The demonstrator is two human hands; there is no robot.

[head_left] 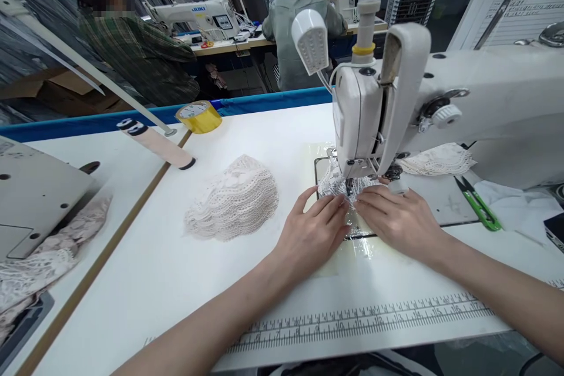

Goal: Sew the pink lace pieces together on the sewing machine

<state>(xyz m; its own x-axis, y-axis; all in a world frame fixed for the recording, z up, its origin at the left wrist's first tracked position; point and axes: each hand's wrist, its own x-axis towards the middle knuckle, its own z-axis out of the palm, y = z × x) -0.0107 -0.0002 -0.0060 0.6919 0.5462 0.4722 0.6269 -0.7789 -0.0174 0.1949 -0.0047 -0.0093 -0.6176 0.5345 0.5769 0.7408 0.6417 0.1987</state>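
Note:
A white lace piece (331, 179) lies under the needle of the sewing machine (369, 111). My left hand (314, 224) is at its near left side, fingers bent together and pressing the lace edge. From the right, my right hand (399, 214) pinches the same lace close to the presser foot, its fingertips partly hidden by the machine head. Left of my hands rests a fanned stack of pale lace pieces (233, 200). More lace (438, 160) lies behind the needle area, beneath the machine arm. Green thread snips (478, 204) are right of my right hand.
A yellow tape roll (199, 117) and a pink thread cone (156, 144) lie at the back left. A thin pole (88, 59) rises there. Another machine (39, 200) with lace stands at left. A printed ruler (352, 323) runs along the front edge. Two people sit beyond the table.

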